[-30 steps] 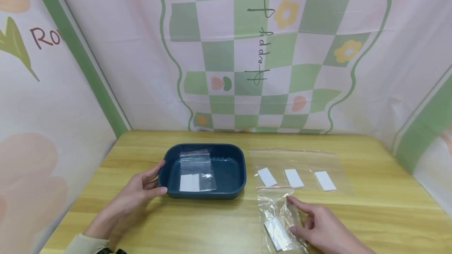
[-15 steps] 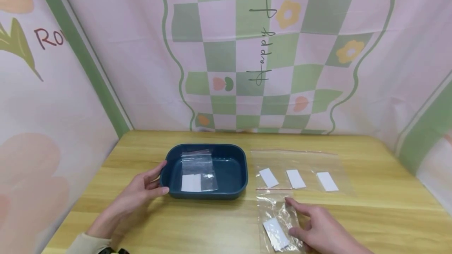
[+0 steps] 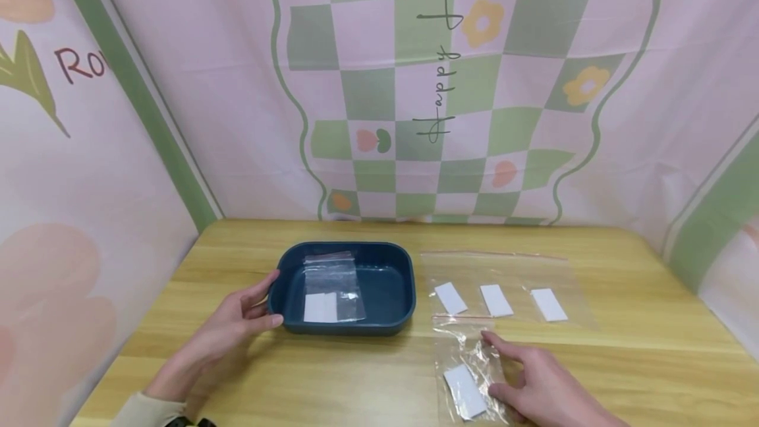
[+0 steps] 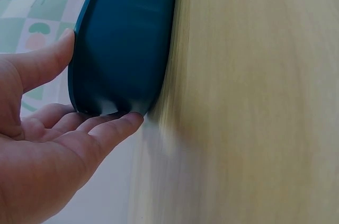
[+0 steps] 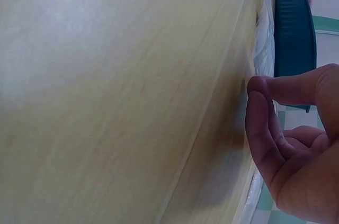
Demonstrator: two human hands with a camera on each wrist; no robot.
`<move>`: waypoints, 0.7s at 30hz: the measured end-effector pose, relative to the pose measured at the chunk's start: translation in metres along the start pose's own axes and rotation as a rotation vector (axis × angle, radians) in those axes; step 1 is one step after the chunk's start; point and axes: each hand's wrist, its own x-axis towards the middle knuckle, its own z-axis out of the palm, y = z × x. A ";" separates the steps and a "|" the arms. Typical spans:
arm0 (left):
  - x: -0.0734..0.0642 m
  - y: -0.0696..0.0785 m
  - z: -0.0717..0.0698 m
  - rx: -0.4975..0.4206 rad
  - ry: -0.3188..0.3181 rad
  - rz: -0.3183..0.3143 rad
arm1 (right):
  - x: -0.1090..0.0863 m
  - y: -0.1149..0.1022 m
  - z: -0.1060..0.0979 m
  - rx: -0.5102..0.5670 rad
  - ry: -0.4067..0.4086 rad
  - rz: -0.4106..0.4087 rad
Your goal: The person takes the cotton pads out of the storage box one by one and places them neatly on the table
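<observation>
A dark blue tray point(image 3: 382, 328) stands left of centre on the table. My left hand point(image 3: 228, 321) holds its left end, with the thumb near the front corner and the fingers reaching to the back corner. Inside the tray lies at least one clear zip bag point(image 3: 329, 275) with white pieces at its bottom. To the right, a clear zip bag point(image 3: 453, 341) lies flat on the table with a white rectangular piece point(image 3: 465, 392) in it. My right hand point(image 3: 542, 377) touches this bag's right side, index finger and thumb apart. The plastic is wrinkled near the fingertips.
Clear plastic with a long zip edge point(image 3: 504, 262) and three white rectangles lies behind the right hand; separate bags cannot be told apart. The near bag's top meets its front edge. A patterned cloth point(image 3: 439, 97) hangs behind the wooden table point(image 3: 332, 374).
The bag under my right hand has shifted slightly left and back right with the fingers. My left hand and the tray have stayed in place.
</observation>
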 end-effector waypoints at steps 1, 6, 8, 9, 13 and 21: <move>0.000 0.000 0.000 0.000 0.000 -0.002 | 0.000 0.000 0.000 -0.002 -0.001 0.000; 0.000 0.001 0.000 -0.001 0.002 -0.008 | 0.000 0.001 0.000 -0.024 0.006 -0.013; 0.000 0.001 0.000 0.002 0.004 -0.013 | 0.001 0.003 0.002 -0.039 0.016 -0.032; 0.000 0.001 0.000 0.004 0.004 -0.013 | 0.001 0.004 0.002 -0.047 0.022 -0.045; 0.001 0.000 0.000 0.012 0.006 -0.006 | 0.000 0.007 0.004 -0.058 0.038 -0.069; 0.001 -0.001 -0.001 0.011 0.003 0.002 | -0.004 0.009 0.002 -0.050 0.090 -0.060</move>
